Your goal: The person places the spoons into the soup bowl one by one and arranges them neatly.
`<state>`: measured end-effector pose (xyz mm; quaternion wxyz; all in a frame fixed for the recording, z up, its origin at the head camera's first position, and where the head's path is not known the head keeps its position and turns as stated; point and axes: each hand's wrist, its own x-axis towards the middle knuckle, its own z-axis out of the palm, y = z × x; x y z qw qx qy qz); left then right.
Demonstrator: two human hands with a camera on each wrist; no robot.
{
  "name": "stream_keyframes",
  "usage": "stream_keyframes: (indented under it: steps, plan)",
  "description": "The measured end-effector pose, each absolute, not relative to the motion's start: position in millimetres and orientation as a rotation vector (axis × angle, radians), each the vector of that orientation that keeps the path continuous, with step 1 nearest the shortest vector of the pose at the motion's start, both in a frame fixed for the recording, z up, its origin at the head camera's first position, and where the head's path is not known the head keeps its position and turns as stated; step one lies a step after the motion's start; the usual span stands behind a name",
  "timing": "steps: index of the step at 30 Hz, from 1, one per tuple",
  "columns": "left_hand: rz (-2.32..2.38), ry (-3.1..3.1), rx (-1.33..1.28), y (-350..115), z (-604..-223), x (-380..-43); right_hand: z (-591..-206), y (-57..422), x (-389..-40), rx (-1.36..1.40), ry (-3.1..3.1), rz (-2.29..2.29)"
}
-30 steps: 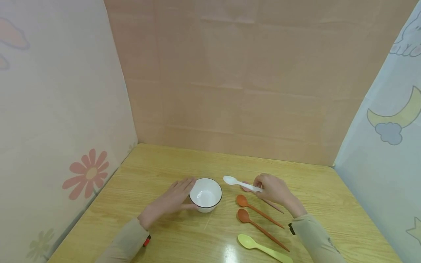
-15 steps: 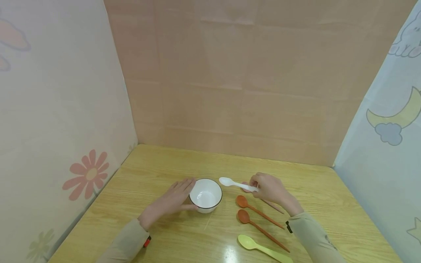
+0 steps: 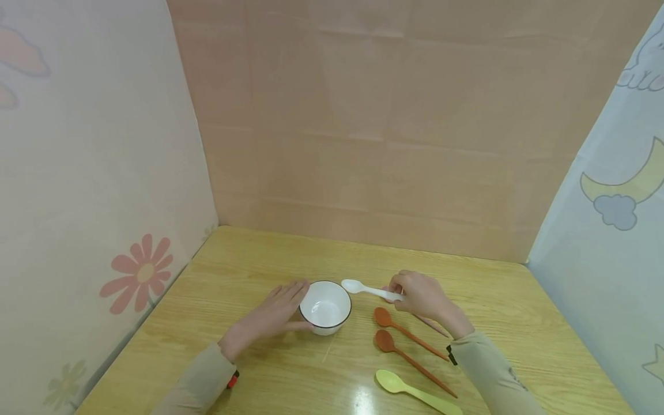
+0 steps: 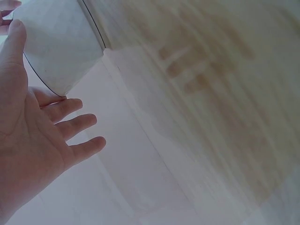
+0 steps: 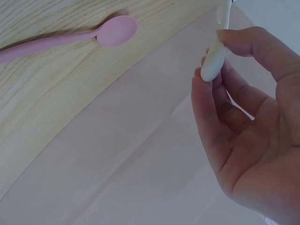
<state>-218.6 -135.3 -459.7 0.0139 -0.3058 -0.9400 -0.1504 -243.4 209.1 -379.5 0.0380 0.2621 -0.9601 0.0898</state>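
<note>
In the head view, my left hand rests against the left side of a white bowl with a dark rim. The left wrist view has its thumb and index finger touching the bowl, while the other fingers stretch out straight and spread. Between thumb and fingers, my right hand pinches the handle of a white spoon. That spoon's head points left and overlaps the bowl's right rim. The right wrist view shows the handle end at the fingertips. A pink spoon lies on the table, partly covered by the right hand in the head view.
Two orange-brown spoons and a yellow spoon lie on the wooden table, right of the bowl and nearer the person. A plain tan backdrop stands behind, with patterned sheets on both sides.
The right hand has moved a little left with the white spoon, bringing its head from beside the bowl to over the right rim. The left hand and bowl stay in place.
</note>
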Motion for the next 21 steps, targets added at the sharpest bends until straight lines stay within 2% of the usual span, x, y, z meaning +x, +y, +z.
stream_keyframes:
  steps: [21]
  plan:
    - [-0.455, -2.921, -0.953, -135.7, -457.6, -216.5, -372.7, 209.3, -240.8, 0.76, -2.946, 0.289]
